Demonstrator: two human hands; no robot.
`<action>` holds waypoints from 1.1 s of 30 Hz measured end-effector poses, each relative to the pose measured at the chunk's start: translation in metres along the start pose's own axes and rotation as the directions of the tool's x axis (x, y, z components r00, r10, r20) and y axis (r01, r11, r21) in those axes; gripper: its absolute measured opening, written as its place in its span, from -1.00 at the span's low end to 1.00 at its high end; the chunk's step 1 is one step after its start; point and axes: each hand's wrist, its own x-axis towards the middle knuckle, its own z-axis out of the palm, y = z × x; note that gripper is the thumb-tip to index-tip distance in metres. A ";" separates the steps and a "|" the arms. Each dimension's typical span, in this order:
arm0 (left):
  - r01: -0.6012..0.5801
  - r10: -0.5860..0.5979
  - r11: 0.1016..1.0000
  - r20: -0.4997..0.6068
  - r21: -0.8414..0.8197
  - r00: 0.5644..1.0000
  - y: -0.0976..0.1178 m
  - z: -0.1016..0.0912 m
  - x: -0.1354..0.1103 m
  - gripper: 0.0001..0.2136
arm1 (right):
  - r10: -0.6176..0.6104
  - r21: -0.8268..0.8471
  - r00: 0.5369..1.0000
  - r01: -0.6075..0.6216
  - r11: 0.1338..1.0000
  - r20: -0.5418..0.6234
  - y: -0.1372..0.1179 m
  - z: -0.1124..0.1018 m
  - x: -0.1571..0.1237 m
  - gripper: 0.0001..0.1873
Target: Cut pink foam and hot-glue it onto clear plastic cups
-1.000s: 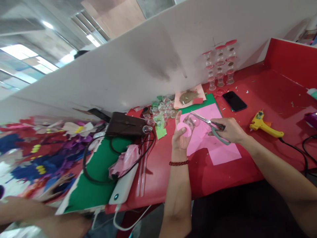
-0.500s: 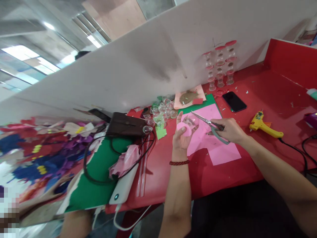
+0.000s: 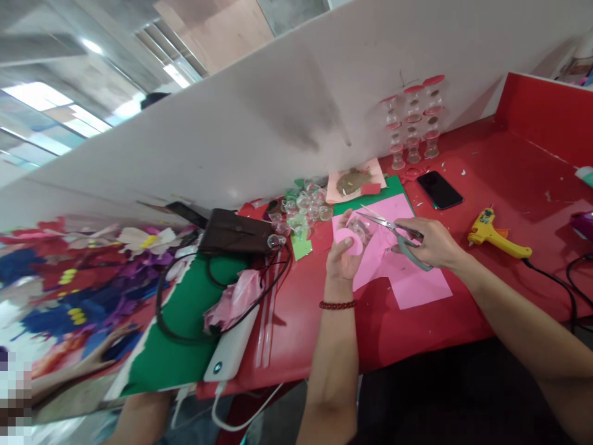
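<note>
My left hand (image 3: 341, 259) is raised over the red table (image 3: 486, 185), fingers closed round a small pink foam disc (image 3: 348, 241) with a clear plastic cup (image 3: 364, 227) against it. My right hand (image 3: 428, 242) grips grey-handled scissors (image 3: 393, 232), whose blades point left towards the disc and lie nearly together. Under both hands lies a pink foam sheet (image 3: 407, 278) on a green sheet (image 3: 370, 198).
A black phone (image 3: 440, 189) and a yellow glue gun (image 3: 495, 235) lie to the right. Stacked clear cups (image 3: 412, 133) stand by the white partition. Loose clear cups (image 3: 303, 207), a brown pouch (image 3: 234, 232), cables, a power bank (image 3: 229, 355) and paper flowers (image 3: 69, 272) fill the left. Another person's arm (image 3: 134, 414) shows at lower left.
My left hand has turned the pink disc slightly and shifted a little right. The scissors stay at its edge. The other person's arm at lower left has drawn back.
</note>
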 end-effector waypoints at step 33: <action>-0.015 0.015 0.994 0.005 0.105 1.000 0.006 -0.004 -0.005 -0.07 | -0.009 0.067 0.998 0.005 0.998 0.059 0.004 -0.001 0.001 -0.62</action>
